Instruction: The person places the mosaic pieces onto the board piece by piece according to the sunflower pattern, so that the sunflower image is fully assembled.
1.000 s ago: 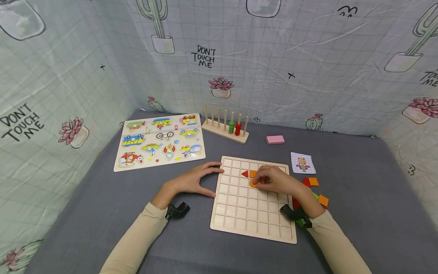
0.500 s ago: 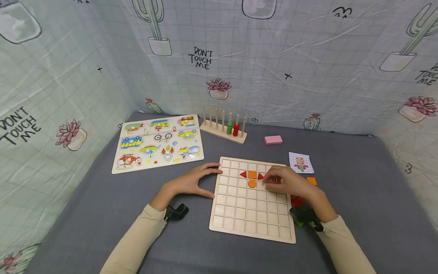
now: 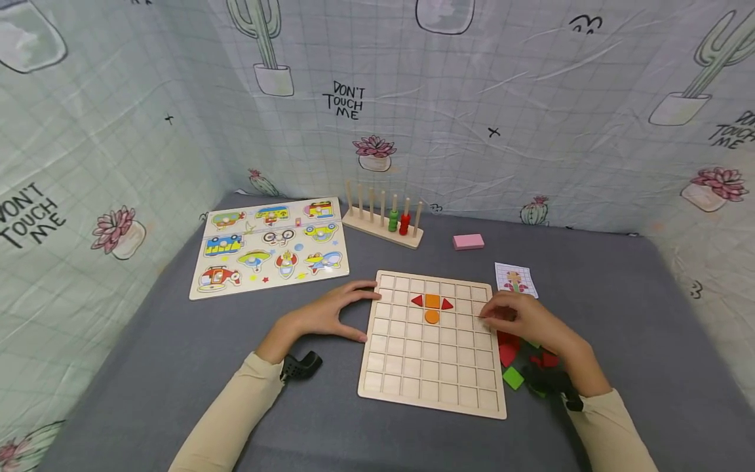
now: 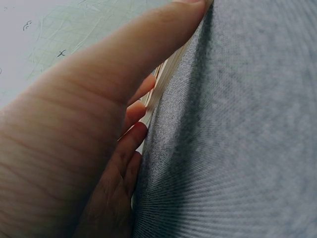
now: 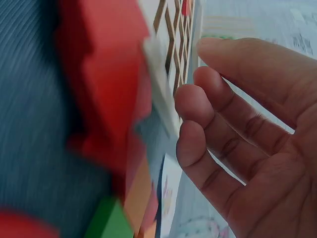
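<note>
A wooden grid board (image 3: 413, 360) lies flat on the grey table. On its upper part sit an orange square (image 3: 432, 301), an orange disc (image 3: 432, 316) and two red triangles (image 3: 447, 304), one on each side of the square. My left hand (image 3: 327, 314) touches the board's left edge, thumb and fingers spread apart. Over the board's right edge hovers my right hand (image 3: 525, 318), its fingers (image 5: 193, 106) loosely bent with nothing visible between them. Beneath and beside it lies a pile of red, green and orange pieces (image 5: 111, 79), partly hidden by the hand and wrist.
A pattern card (image 3: 516, 276) lies beyond the right hand, its lower edge partly covered. Farther back are a pink block (image 3: 468, 242) and a peg stand (image 3: 377, 227) with green and red beads. A vehicle puzzle board (image 3: 268, 249) lies at back left. Printed cloth hangs behind.
My right hand has let go of the orange disc, then left a red triangle right of the orange square, and moved right toward the loose pieces. The left hand stays at the board's edge.
</note>
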`<state>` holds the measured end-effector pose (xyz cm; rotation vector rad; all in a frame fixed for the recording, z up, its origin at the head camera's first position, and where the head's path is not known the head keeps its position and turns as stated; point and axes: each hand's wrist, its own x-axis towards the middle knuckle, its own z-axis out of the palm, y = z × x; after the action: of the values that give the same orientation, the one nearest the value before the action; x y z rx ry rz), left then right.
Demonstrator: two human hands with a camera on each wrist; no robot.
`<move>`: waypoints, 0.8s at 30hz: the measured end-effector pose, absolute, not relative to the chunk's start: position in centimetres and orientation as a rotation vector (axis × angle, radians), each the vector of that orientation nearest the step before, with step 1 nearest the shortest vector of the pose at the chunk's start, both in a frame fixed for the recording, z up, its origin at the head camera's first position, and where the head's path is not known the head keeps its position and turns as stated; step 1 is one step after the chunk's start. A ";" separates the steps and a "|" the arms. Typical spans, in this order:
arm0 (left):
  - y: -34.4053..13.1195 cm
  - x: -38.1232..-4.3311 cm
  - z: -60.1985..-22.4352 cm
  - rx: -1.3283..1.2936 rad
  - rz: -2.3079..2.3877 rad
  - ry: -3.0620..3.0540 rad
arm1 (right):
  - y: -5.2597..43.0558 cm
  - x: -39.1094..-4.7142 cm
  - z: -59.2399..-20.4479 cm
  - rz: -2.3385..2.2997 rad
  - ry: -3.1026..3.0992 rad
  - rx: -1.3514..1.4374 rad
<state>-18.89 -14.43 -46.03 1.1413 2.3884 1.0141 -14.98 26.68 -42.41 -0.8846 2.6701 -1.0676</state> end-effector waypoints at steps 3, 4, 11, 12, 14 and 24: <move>-14.4 -18.9 -46.0 1.139 1.009 2.385 | 27.8 -14.4 -42.4 -1.097 2.688 -0.824; -14.4 -18.9 -46.0 1.137 1.008 2.385 | 28.1 -14.2 -42.4 -1.100 2.693 -0.810; -14.5 -18.9 -46.1 1.135 1.013 2.386 | 30.2 -13.7 -42.6 -1.082 2.763 -0.800; -14.5 -18.9 -46.1 1.136 1.015 2.386 | 30.4 -13.6 -42.6 -1.080 2.768 -0.797; -14.5 -18.9 -46.1 1.140 1.017 2.386 | 30.7 -13.6 -42.6 -1.079 2.753 -0.784; -14.3 -18.9 -46.0 1.145 1.017 2.381 | 31.7 -13.7 -42.3 -1.114 2.620 -0.712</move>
<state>-18.86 -14.32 -45.95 1.1452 2.3806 1.0175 -13.66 31.67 -42.31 -0.7115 2.6197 -1.1138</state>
